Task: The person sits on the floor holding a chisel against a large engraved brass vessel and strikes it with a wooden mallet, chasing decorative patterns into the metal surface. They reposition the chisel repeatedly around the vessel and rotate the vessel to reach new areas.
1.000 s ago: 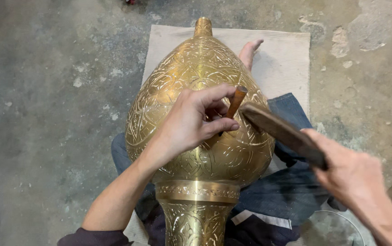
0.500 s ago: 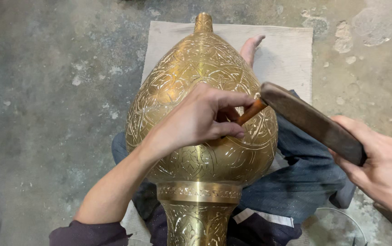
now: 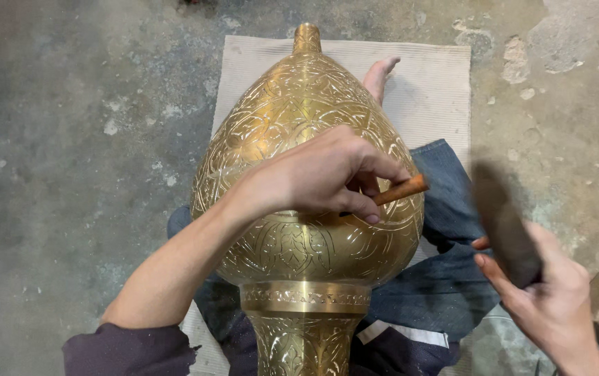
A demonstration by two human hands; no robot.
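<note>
Back swings my right hand (image 3: 557, 299), fingers tight on the dark mallet (image 3: 505, 223) — off the chisel (image 3: 398, 191) my left hand (image 3: 320, 174) pinches against the brass vase (image 3: 299, 139) — I think another hit is due.

Brass vessel (image 3: 299, 139): golden, engraved floral scrollwork throughout. Chisel (image 3: 400, 190): copper-brown. Striking block (image 3: 505, 223): dark brown. Mat (image 3: 424, 83): beige. Floor (image 3: 69, 139): mottled grey.

Polished brass vase (image 3: 299, 174), glossy, finely engraved all over; copper-coloured chisel (image 3: 400, 190); dark matt striking block (image 3: 505, 226); woven cloth mat (image 3: 424, 83); rough concrete floor (image 3: 69, 139).
</note>
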